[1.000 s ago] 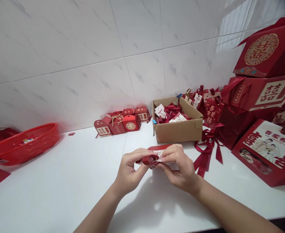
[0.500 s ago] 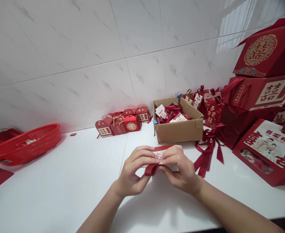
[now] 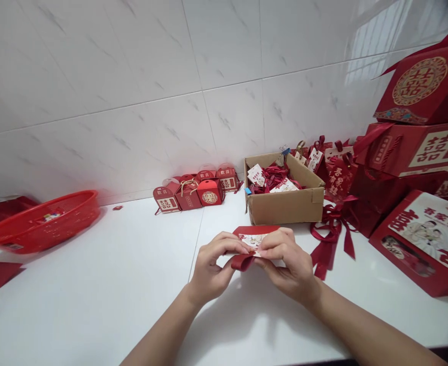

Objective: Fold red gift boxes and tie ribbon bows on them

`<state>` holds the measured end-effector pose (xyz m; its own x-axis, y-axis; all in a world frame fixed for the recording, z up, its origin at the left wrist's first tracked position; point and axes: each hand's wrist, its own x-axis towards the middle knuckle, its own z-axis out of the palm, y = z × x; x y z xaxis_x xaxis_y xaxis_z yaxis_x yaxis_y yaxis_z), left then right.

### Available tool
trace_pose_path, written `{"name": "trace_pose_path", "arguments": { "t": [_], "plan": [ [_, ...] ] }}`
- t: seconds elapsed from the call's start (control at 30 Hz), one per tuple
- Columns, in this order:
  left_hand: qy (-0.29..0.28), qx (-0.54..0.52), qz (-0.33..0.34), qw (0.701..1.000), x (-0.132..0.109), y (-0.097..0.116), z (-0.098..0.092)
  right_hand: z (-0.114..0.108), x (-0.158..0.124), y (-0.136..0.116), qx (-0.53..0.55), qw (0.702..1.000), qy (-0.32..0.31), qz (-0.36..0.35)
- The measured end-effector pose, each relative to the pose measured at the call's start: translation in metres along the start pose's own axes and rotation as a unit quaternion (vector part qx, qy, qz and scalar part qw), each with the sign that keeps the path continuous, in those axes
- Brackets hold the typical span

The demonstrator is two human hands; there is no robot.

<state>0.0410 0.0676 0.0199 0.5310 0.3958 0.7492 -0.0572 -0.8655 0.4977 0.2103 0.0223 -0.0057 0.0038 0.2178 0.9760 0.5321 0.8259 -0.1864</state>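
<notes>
Between my hands is a small red and white printed gift box (image 3: pixel 251 239), just in front of the cardboard box. A loop of dark red ribbon (image 3: pixel 242 262) sticks out from its near edge. My left hand (image 3: pixel 215 264) grips the gift box from the left, fingertips pressed on the printed face near the ribbon. From the right, my right hand (image 3: pixel 288 262) pinches the same edge, thumb underneath and fingers on top. The fingers of both hands nearly meet at the ribbon's base and hide part of the print.
An open cardboard box (image 3: pixel 285 206) holds red ribbons and white tags. Small red gift boxes (image 3: pixel 189 195) stand by the wall. Larger red boxes (image 3: pixel 418 147) are stacked at right, near loose ribbons (image 3: pixel 328 236). A red plastic basket (image 3: pixel 56 223) sits at left.
My left fingers have drawn in toward the ribbon's base, so more of the gift box's printed face shows. The view has shifted slightly.
</notes>
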Motion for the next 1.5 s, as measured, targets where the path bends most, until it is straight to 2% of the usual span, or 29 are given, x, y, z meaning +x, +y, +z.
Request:
{"name": "trace_pose_path", "arguments": {
  "t": [0.23,0.47,0.77,1.03,1.37,1.5],
  "plan": [
    [0.007,0.066,0.037,0.997,-0.005,-0.006,0.002,-0.006,0.002,0.005,-0.003,0.995,-0.092,0.040],
    [0.006,0.064,0.051,0.997,-0.004,-0.006,0.002,-0.008,0.001,0.004,0.017,0.988,-0.140,0.066],
    [0.014,0.093,0.060,0.994,-0.004,-0.006,0.001,-0.008,0.003,0.003,0.027,0.979,-0.177,0.098],
    [-0.004,0.092,0.079,0.993,-0.004,-0.005,0.002,-0.012,0.006,0.004,0.042,0.968,-0.222,0.109],
    [0.010,0.106,0.092,0.990,-0.005,-0.009,0.003,-0.015,0.007,0.003,0.024,0.957,-0.262,0.124],
    [0.007,0.089,0.095,0.991,-0.006,-0.012,0.003,-0.013,0.005,0.006,0.013,0.969,-0.229,0.094]
  ]
}}
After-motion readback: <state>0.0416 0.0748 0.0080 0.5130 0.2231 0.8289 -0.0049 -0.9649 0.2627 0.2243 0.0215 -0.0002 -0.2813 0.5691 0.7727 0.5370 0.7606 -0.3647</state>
